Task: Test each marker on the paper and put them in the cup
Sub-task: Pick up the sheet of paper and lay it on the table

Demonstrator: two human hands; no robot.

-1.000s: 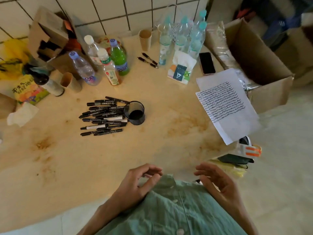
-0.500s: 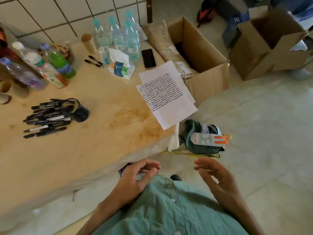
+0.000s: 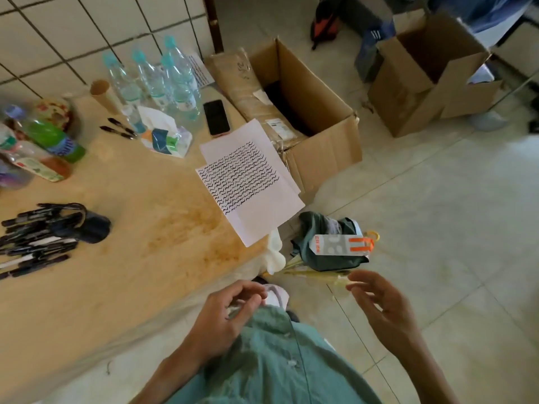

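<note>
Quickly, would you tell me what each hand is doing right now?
Left hand: open, fingers loosely curled, holding nothing.
Right hand: open, fingers relaxed, holding nothing.

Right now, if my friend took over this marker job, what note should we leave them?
Left hand: fingers loosely curled near the shirt, holding nothing.
Right hand: open, held over the floor, holding nothing.
Markers: a pile lying on the table at the far left, beside the dark cup. Two more pens lie near the water bottles.
Paper: at the table's right edge, its upper part already filled with rows of wavy test lines.
Done: many test lines drawn. Whether any marker is in the cup cannot be told.
Left: pick up each marker from the pile, test it, drop it in the cup.
</note>
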